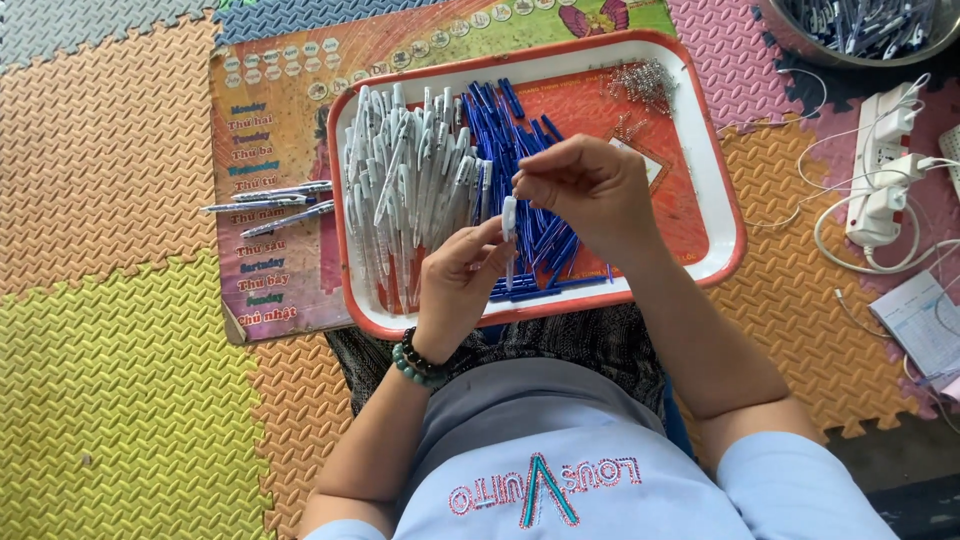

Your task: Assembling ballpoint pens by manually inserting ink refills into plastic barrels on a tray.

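you sat over a red tray with a white rim, and the work looked barely under way: only three finished pens lay on the printed board just left of the tray, while a thick heap of white pen barrels filled the tray's left part, a spread of blue refills lay beside and partly under it, and a small pile of metal springs sat in the tray's far right corner. judging by those piles, most of the assembly was left to do. your left hand was pinched narrowly, thumb and fingers closed on the lower part of a white pen barrel held upright above the refills, near the tray's near edge. your right hand was curled above it, fingertips drawn close together at the barrel's top; whether they gripped a spring, a refill or only the barrel's tip was too small to tell. a metal bowl of more pens stood well apart at the far right, near a white power strip.
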